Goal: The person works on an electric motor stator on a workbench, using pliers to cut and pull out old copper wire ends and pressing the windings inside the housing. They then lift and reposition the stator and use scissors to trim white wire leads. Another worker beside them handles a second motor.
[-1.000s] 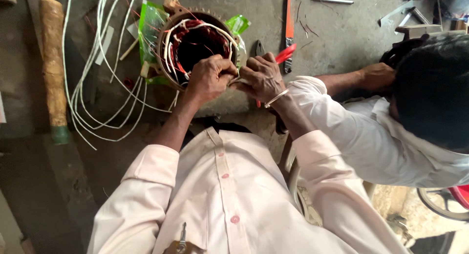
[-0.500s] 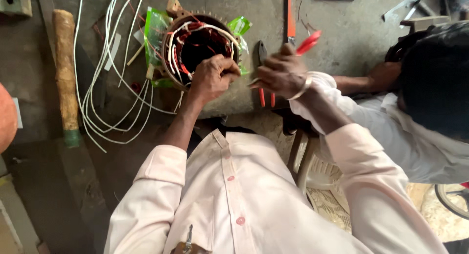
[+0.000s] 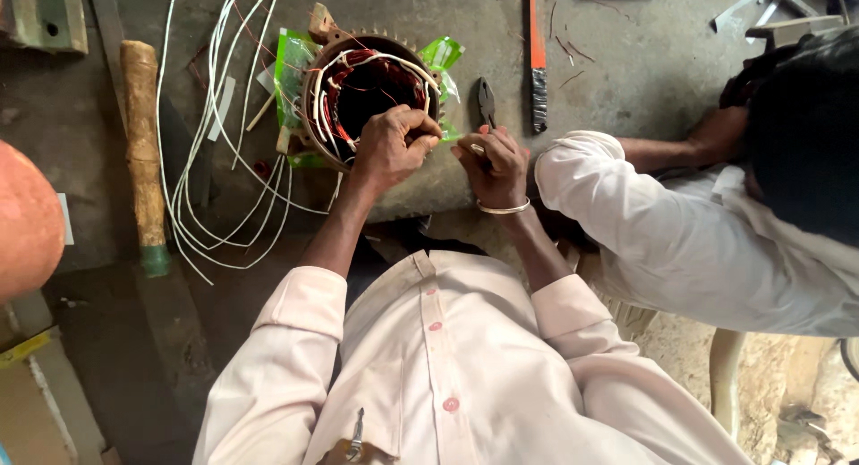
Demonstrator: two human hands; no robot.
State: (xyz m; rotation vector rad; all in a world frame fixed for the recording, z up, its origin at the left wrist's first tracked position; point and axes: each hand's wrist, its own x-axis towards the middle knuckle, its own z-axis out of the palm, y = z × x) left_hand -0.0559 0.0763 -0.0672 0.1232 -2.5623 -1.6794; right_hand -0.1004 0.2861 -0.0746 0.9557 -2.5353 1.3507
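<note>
A round motor stator (image 3: 367, 93) with red-brown copper windings and white leads lies on the grey bench (image 3: 644, 62). My left hand (image 3: 392, 147) rests on the stator's near rim, its fingers closed around a white lead there. Close beside it, my right hand (image 3: 497, 168), with a metal bangle on the wrist, is curled over the handles of dark pliers (image 3: 486, 100). The pliers' jaws stick out past the fingers and point away from me. A short pale wire end shows between the two hands.
Long loops of white wire (image 3: 215, 187) trail left of the stator, next to a wooden handle (image 3: 143, 143). Green plastic sheet (image 3: 291, 62) lies under the stator. An orange-handled blade (image 3: 537, 49) lies behind the pliers. Another person in a white sleeve (image 3: 644, 223) leans in from the right.
My right hand has come back from the pliers' spot toward my left hand. The red handles seen earlier are now hidden. My left hand stays on the stator's rim.
</note>
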